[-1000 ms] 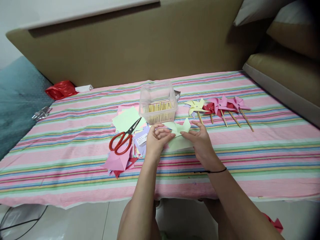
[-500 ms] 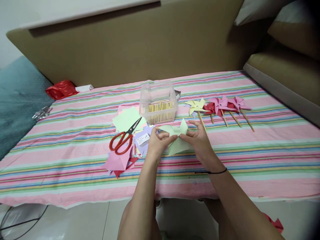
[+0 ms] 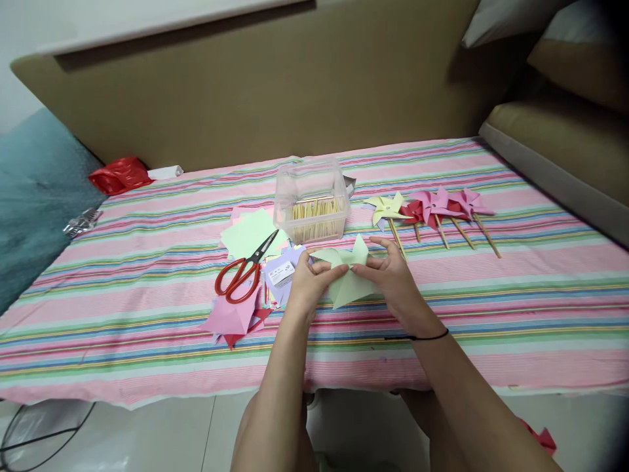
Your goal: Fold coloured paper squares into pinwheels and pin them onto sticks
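Between my two hands is a pale green paper sheet (image 3: 352, 288), its corners curled up and in toward the middle. My left hand (image 3: 313, 283) pinches its left side, thumb reaching to the centre. From the right, my right hand (image 3: 390, 275) grips it, its thumb also at the centre. Both thumb tips nearly meet there; whether something small lies under them I cannot make out. Left of my left hand, red-handled scissors (image 3: 239, 278) rest on a stack of coloured paper squares (image 3: 253, 233). A purple paper piece with a white label (image 3: 282, 274) lies close by.
A clear plastic box (image 3: 310, 203) of thin wooden sticks stands behind my hands. Several finished paper pinwheels (image 3: 433, 204) on sticks lie to the right. Pink paper (image 3: 233, 318) sits at the left front. A red plastic bag (image 3: 120, 176) is at the far left, on the striped cloth (image 3: 147, 282).
The green paper's front corner has tilted slightly, and its upright corner has shifted a little left. Both hands keep almost the same place and grip.
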Available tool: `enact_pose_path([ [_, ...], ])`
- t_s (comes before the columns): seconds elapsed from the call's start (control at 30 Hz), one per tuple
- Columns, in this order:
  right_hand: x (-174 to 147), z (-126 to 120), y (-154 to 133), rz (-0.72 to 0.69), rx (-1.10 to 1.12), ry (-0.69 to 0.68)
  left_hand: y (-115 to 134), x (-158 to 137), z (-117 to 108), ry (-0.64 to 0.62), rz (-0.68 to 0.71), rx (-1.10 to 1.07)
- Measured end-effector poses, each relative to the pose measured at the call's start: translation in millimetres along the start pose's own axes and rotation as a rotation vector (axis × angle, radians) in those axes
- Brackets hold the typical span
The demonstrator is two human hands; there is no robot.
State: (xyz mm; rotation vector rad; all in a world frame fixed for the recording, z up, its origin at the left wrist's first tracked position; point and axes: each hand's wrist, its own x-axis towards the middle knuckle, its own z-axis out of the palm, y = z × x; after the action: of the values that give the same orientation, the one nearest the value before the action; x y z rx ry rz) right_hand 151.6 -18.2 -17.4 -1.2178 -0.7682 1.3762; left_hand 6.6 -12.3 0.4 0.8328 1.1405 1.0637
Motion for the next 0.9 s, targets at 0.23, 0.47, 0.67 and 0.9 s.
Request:
enact_pose_path([
  [0.23,0.1,-1.6,-0.1,-0.001,-0.01,-0.007,-0.1,0.8,0.4,0.038,-0.013,-0.012],
  [0.47,-1.2,0.5,-1.8,0.016,-0.005,0.0,-3.8,3.1,-0.8,0.062,0.024,0.025],
  [0.67,0.9,-0.4,0.5,0.003,0.009,-0.006,-5.6,4.1,-1.4,0.068,0.05,0.052],
  [0.9,-0.2,0.0,2.4,-0.004,0.005,0.027,-7.9,5.2,-2.2,0.079,0.113,0.107],
])
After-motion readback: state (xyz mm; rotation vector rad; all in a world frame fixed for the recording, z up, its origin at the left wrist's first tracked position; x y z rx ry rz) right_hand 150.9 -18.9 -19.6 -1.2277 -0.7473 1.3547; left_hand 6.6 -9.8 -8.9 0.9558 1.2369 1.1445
